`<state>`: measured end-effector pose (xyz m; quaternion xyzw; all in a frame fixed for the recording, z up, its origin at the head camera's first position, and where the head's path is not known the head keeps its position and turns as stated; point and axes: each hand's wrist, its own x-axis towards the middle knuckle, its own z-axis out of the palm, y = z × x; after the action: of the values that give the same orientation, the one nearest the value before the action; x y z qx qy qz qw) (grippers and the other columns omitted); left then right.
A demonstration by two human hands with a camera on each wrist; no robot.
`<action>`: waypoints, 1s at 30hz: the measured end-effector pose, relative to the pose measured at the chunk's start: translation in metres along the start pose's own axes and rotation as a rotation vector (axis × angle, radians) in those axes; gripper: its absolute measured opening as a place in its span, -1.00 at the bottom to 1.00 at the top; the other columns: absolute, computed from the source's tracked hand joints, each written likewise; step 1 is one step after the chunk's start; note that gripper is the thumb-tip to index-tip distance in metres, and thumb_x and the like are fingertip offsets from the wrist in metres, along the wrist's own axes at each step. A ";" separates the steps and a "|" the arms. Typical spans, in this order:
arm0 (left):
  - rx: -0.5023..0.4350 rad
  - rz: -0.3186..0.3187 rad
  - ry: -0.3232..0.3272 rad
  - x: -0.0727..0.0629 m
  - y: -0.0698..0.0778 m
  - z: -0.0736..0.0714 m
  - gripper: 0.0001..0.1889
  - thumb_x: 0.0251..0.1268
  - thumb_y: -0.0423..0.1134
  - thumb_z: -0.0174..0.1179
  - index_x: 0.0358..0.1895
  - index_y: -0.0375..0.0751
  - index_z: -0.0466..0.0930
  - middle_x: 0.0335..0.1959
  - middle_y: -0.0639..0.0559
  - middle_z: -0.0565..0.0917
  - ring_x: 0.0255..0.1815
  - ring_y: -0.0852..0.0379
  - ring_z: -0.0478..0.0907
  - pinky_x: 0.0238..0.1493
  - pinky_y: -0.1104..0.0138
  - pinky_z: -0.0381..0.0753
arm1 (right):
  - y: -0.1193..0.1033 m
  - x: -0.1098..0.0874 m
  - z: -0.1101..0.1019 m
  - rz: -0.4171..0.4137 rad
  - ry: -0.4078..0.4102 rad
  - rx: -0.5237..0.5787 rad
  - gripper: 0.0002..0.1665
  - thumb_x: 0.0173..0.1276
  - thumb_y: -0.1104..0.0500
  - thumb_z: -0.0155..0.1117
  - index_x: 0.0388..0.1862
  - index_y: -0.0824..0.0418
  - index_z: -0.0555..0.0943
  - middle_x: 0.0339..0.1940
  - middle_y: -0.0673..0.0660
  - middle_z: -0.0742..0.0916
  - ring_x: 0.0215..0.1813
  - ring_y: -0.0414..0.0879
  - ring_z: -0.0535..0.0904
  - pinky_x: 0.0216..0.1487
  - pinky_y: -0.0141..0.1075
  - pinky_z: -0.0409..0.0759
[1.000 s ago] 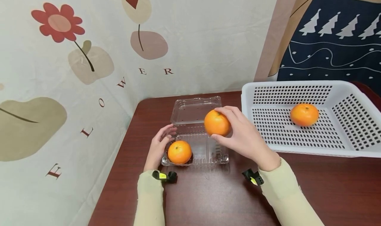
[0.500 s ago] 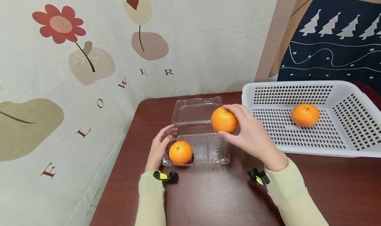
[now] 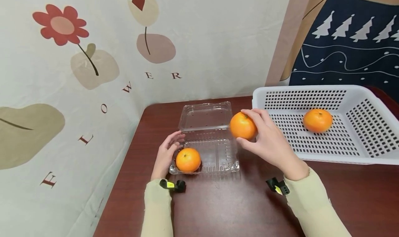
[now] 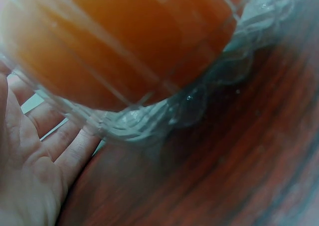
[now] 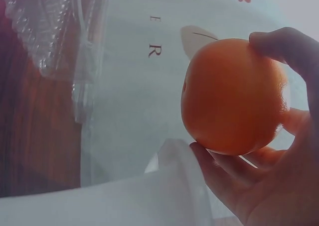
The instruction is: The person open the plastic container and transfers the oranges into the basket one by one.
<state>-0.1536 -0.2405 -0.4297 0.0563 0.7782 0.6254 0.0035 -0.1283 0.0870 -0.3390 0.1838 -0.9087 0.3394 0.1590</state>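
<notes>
My right hand point(image 3: 271, 141) grips an orange point(image 3: 243, 125) between thumb and fingers, above the right end of a clear plastic clamshell box point(image 3: 215, 155). In the right wrist view, the fingers curl round this orange point(image 5: 232, 96). A second orange point(image 3: 188, 160) sits in the left part of the box, whose lid point(image 3: 205, 115) lies folded back toward the wall. Beside the box's left wall is my left hand point(image 3: 165, 155), fingers loosely extended. The left wrist view has those fingers point(image 4: 75, 149) against the outside of the clear wall.
A white perforated basket point(image 3: 311, 158) stands at the right, its left side near my right hand. One more orange point(image 3: 318, 120) lies inside it. A printed cloth point(image 3: 212, 56) hangs behind the dark red table point(image 3: 224, 209).
My right hand has moved to the right with its orange, from over the box's middle toward the basket. The left hand and the orange in the box have stayed put.
</notes>
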 end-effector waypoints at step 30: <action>0.003 -0.003 0.005 -0.001 0.003 0.001 -0.60 0.32 -0.38 -0.10 0.22 -0.13 0.32 0.10 -0.12 0.47 0.10 -0.07 0.38 0.10 0.10 0.37 | 0.017 -0.004 -0.036 -0.080 -0.066 -0.229 -0.16 -0.17 0.01 0.42 0.16 0.14 0.34 0.12 0.11 0.42 0.03 0.04 0.32 -0.03 -0.05 0.39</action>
<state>-0.1522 -0.2392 -0.4266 0.0536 0.7794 0.6242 0.0026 -0.1263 0.1242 -0.3241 0.2116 -0.9382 0.2205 0.1624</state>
